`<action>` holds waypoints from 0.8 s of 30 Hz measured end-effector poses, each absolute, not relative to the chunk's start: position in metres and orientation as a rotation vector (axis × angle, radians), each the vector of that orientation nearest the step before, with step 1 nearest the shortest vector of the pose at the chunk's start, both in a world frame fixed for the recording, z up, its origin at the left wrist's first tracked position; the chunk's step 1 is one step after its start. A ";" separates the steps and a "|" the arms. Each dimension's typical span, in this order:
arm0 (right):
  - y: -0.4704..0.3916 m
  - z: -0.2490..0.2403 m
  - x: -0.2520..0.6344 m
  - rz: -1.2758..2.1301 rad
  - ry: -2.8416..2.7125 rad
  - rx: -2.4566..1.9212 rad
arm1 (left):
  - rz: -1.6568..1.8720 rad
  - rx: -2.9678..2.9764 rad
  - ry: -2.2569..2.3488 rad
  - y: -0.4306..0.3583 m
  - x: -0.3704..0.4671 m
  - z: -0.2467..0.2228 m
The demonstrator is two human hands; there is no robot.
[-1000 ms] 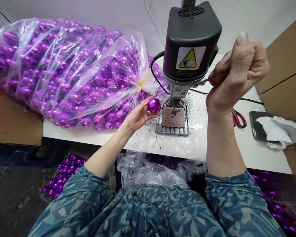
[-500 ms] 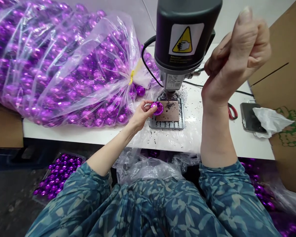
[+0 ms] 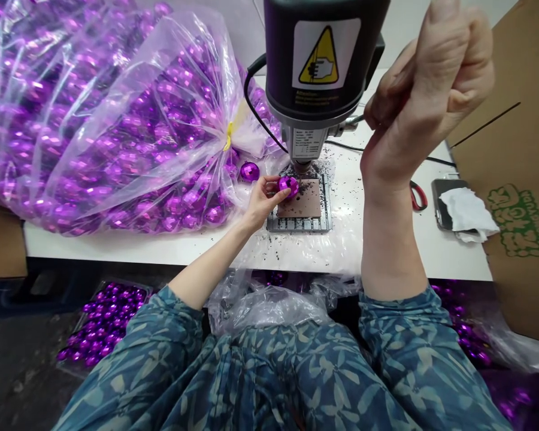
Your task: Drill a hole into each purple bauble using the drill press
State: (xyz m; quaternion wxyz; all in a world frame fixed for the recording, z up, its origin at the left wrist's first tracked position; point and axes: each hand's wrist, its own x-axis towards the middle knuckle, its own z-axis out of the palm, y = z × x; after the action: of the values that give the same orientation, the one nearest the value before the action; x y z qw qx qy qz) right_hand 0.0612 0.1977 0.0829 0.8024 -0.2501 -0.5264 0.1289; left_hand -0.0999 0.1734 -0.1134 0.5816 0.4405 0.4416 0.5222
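Note:
Between the thumb and fingers of my left hand [image 3: 266, 200] is a shiny purple faceted ball [image 3: 288, 186]. It is over the left part of a brown board [image 3: 300, 206], which lies on the slotted metal base [image 3: 273, 224] of a small drill press [image 3: 327, 66]. The chuck [image 3: 302, 166] is just above and to the right of the ball; the bit's tip is hard to make out. Raised at the machine's right side, my right hand [image 3: 435, 90] is closed round the end of a metal lever [image 3: 354, 121]. Dark shavings are scattered over the board.
A big clear bag of purple balls [image 3: 117, 126], tied with a yellow tie [image 3: 228, 136], fills the table's left. One loose ball [image 3: 250, 172] lies near it. Scissors [image 3: 417, 196], a phone [image 3: 442, 206] under white tissue [image 3: 469, 212] and a cardboard box [image 3: 516, 149] are at right.
My left hand has brought the ball slightly up and inward over the board, near the chuck. My right hand still grips the lever. The whole view has shifted a little.

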 end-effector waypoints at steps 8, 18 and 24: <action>0.197 0.082 0.062 0.327 -1.115 -0.488 | 1.209 1.136 1.018 0.178 -0.090 -0.117; 0.201 0.082 0.062 0.387 -1.080 -0.353 | 1.203 1.756 0.974 0.177 -0.090 -0.147; 0.204 0.081 0.062 0.380 -1.083 -0.301 | 1.222 1.684 0.886 0.177 -0.083 -0.154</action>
State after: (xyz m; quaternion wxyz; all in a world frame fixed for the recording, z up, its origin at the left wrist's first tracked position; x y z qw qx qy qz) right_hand 0.0624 0.2045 0.0810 0.8291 -0.1420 -0.5102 0.1793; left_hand -0.0830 0.1765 -0.1542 0.4263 0.6737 0.3544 0.4888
